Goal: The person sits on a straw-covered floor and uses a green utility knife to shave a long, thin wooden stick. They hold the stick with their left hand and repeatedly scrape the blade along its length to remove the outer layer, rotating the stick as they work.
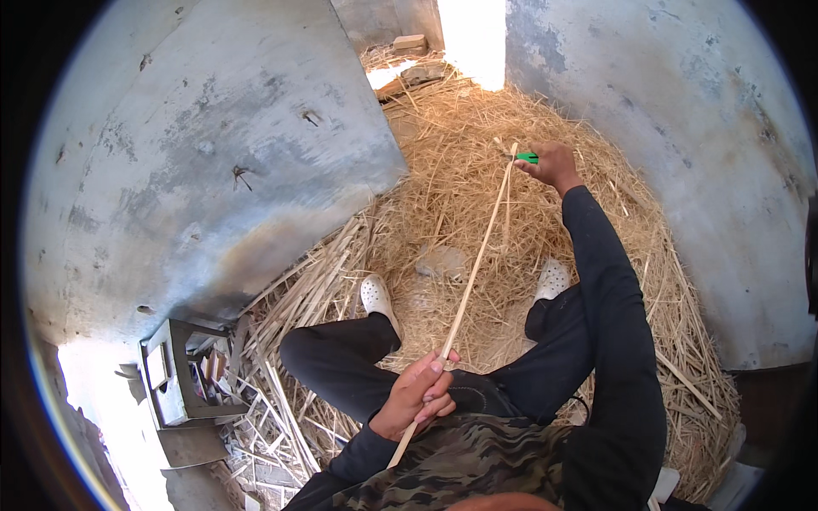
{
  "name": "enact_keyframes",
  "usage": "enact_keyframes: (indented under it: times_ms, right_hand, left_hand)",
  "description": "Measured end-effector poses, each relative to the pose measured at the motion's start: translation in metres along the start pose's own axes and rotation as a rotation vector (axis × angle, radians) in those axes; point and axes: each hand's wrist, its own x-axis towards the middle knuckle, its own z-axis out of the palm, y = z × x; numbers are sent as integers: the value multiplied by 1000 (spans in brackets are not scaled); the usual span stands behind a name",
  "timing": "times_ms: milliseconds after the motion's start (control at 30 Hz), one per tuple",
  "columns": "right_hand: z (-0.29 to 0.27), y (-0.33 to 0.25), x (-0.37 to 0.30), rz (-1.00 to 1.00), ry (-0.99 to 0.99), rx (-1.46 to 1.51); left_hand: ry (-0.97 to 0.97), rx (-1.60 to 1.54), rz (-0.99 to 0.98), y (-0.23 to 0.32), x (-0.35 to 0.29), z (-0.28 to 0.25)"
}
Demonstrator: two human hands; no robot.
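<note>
My left hand (pixel 417 394), low in the middle near my lap, is closed around the lower part of a long, pale split-wood strip (pixel 478 278). The strip slants up and away to the right. Out at arm's length, my right hand (pixel 552 165) grips a green-handled knife (pixel 527 157). Its short dark blade touches the strip close to the far tip, where a thin sliver hangs alongside. The right fist hides most of the handle.
Straw-like shavings (pixel 460 128) cover the floor between two weathered walls. Longer loose strips (pixel 315 281) lie to the left, beside a box-like metal frame (pixel 175 375) holding scraps. My white clogs (pixel 377 298) rest in the shavings. Bricks (pixel 410 43) lie by the bright opening.
</note>
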Motion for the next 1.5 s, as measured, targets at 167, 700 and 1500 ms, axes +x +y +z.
enact_keyframes:
  times_ms: [167,700,1500]
  right_hand:
    - [19,27,-22,-176,18,36]
    - [11,33,-31,-346,77,148]
    - [-37,-105,-3,241,364,1120]
  left_hand:
    - [33,-27,-47,1,-9,-3]
    - [23,106,-83,-10,-39,-21]
    - [30,173,135,-7,-11,-20]
